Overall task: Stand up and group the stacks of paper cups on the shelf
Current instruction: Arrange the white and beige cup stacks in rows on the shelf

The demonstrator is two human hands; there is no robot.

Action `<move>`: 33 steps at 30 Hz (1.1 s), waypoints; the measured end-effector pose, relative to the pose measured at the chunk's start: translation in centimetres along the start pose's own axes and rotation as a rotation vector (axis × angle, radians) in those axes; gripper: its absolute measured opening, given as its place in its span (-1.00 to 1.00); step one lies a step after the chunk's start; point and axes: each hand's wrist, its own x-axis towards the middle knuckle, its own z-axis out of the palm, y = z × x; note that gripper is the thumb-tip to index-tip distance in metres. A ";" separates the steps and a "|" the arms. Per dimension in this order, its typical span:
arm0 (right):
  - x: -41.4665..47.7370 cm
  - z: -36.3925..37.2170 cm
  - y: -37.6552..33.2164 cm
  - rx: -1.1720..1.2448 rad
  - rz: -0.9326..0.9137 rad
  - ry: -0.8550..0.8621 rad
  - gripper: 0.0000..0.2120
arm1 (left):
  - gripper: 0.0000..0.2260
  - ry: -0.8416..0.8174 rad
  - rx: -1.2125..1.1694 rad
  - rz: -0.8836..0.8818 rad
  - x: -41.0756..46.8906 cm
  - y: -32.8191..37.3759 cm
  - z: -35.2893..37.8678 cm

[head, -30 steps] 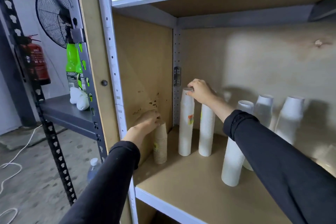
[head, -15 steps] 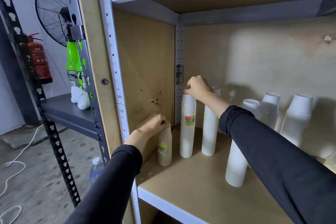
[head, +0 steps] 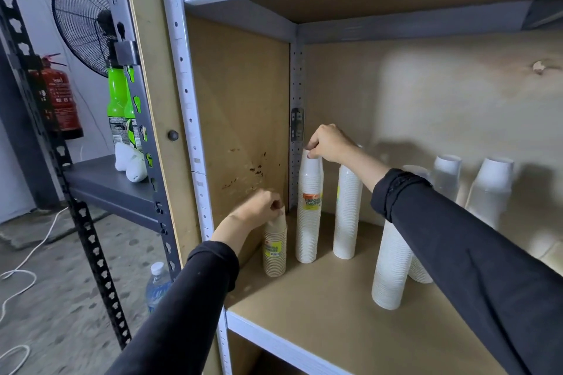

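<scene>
Two stacks on the brown shelf (head: 320, 313): left hand (head: 259, 207) grips short stack (head: 275, 250), right hand (head: 327, 143) tall stack (head: 309, 210).

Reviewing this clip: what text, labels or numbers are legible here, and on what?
"DISPOSABLE TABLEWARE", partly legible: label on the tall white cup stack.
Yellow label on the short brown cup stack: blurred, unreadable.
White print on the fire extinguisher: too small.
Labels on the green bottles: too small.
Label on the water bottle: blurred.
</scene>
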 end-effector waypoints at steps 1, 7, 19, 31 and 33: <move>-0.1 0.1 0.1 0.006 -0.005 0.001 -0.74 | -0.80 -0.004 -0.006 -0.005 0.0 0.0 0.0; -0.2 0.6 0.1 -0.009 -0.024 0.044 -0.79 | -0.78 0.044 -0.032 -0.059 0.1 0.6 0.6; -2.7 -4.0 2.5 -0.072 -0.025 0.060 -0.75 | -0.82 0.088 0.043 0.039 -0.2 1.8 -0.4; -8.7 -10.1 5.5 -0.129 0.084 0.051 -0.86 | -0.79 0.322 0.094 0.171 0.8 9.8 -4.1; -9.3 -9.8 6.0 -0.131 0.100 0.023 -0.85 | -0.80 0.320 0.092 0.198 1.3 11.0 -4.2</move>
